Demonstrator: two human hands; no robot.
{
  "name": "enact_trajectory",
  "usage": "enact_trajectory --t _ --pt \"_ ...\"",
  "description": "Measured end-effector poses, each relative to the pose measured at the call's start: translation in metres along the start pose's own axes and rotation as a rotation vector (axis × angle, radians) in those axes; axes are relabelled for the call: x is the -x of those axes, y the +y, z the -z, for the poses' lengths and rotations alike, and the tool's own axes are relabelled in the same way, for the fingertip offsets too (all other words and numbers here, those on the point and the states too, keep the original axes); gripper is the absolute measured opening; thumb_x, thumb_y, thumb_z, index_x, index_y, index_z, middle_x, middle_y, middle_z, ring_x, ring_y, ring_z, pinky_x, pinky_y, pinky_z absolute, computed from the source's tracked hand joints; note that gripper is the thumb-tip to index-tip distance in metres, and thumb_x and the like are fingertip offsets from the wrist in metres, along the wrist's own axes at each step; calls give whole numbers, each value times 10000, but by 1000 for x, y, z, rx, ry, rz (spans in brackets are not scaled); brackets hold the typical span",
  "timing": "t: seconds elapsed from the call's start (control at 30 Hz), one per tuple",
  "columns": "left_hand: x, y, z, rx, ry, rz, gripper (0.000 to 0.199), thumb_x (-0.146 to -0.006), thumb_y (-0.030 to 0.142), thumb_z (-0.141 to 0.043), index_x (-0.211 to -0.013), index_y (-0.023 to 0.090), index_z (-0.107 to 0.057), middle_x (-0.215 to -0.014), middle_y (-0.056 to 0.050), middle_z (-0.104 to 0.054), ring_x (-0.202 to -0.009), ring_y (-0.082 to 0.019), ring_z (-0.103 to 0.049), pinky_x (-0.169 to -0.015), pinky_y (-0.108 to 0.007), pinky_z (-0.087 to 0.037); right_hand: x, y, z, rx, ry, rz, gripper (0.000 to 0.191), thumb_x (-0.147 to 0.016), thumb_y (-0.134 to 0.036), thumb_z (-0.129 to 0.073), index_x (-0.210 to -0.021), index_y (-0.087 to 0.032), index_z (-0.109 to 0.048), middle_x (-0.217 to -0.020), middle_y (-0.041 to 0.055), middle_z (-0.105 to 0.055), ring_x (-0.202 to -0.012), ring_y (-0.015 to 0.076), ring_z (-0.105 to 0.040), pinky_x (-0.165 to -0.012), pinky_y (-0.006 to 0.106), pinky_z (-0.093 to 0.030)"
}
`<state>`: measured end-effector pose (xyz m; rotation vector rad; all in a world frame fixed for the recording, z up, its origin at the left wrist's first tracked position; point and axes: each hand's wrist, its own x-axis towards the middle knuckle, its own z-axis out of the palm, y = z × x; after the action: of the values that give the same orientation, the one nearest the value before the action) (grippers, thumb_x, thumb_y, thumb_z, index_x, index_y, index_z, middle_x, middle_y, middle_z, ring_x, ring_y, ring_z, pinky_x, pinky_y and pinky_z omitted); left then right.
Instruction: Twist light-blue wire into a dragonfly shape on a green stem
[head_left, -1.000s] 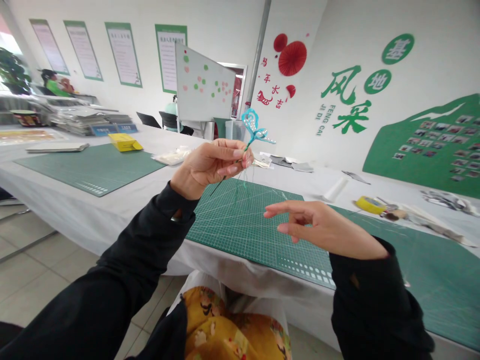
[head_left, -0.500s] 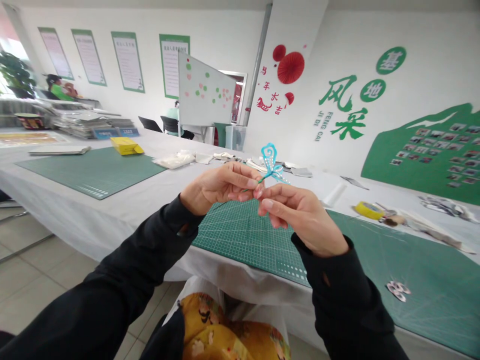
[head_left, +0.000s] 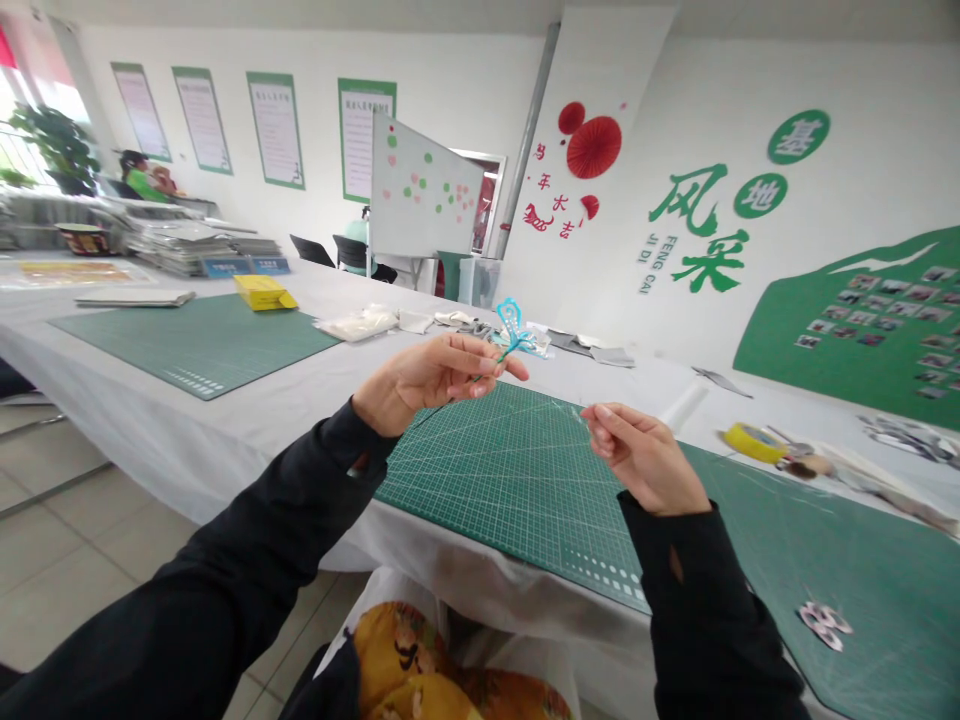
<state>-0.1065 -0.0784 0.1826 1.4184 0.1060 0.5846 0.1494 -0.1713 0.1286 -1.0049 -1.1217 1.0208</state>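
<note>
Above cutting mat [head_left: 517,480], left fingers [head_left: 480,366] pinch wire butterfly [head_left: 514,335].

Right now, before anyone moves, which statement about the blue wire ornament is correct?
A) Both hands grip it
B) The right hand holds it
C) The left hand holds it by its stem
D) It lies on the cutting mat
C: the left hand pinches the stem of the blue wire ornament, while the right hand stays apart from it.

Past the left hand [head_left: 431,385], green-bordered posters [head_left: 276,130] line a white wall [head_left: 465,90] beside a whiteboard [head_left: 424,185]. Pale floor tiles [head_left: 67,530] spread lower left.
</note>
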Motion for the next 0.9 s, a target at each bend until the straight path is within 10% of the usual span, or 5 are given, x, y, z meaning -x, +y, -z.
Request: enact_trajectory --t 0.33,0.57,0.77,0.9 --pt "5 9 19 85 42 -51 87 -690 133 -666 -655 59 -639 -649 -60 -611 -465 -53 -534 -310 -98 -288 -38 96 98 89 301 -320 171 -614 -264 -726 -702 -122 -689 -513 -41 -426 -439 41 -336 -361 167 -305" --pt "6 19 26 98 96 -76 79 -695 123 -652 -674 55 -618 -629 -50 -593 -461 -51 -531 -313 -95 -294 -38 118 133 440 409 -465 66 -581 -94 -635 -638 -116 -660 -434 -35 -485 -372 58 -386 -361 189 -309" --pt "-14 -2 15 21 89 -12 98 -698 149 -656 -679 57 -625 -687 -65 -628 -524 -73 -582 -317 -106 -286 -42 66 82 586 396 -188 380 -609 -110 -653 -983 -175 -670 -978 49 -680 -597 82 -545 -507 208 -413" --pt "-29 -20 4 -6 31 -9 126 -727 186 -660 -715 60 -655 -751 -86 -652 -588 -85 -606 -362 -118 -316 -27 12 0 343 9 91 381 -764 -354 -633 -1113 -200 -619 -1129 71 -641 -613 68 -531 -530 224 -414"
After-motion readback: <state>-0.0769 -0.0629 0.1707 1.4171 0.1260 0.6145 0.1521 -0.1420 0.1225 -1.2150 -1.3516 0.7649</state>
